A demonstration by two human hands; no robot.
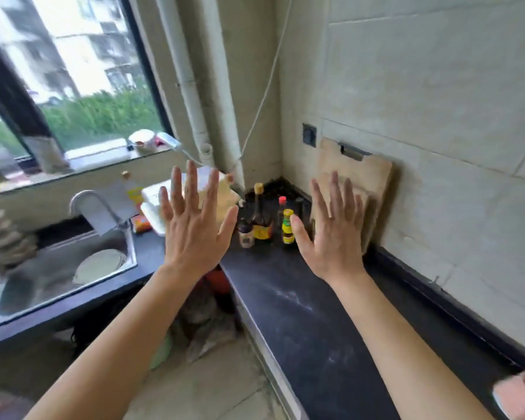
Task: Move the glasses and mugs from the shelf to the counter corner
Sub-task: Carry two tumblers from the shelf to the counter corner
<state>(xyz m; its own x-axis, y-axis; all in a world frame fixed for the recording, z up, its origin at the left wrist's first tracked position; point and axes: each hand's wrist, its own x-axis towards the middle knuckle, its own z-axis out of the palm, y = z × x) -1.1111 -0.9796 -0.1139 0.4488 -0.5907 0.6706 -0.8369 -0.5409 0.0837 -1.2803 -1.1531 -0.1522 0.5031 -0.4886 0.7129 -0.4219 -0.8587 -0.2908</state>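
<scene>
My left hand point(193, 219) and my right hand point(335, 228) are both raised in front of me, palms away, fingers spread, holding nothing. They hover above the dark counter point(300, 313) where it meets the corner. A pink mug point(520, 395) shows partly at the bottom right edge, on the counter. No shelf or glasses are in view.
Several sauce bottles point(262, 219) stand in the counter corner. Wooden cutting boards point(367, 183) lean on the tiled wall at right. A steel sink point(52, 277) with a faucet point(88, 204) lies at left under the window. Stacked white boxes point(152, 207) sit behind my left hand.
</scene>
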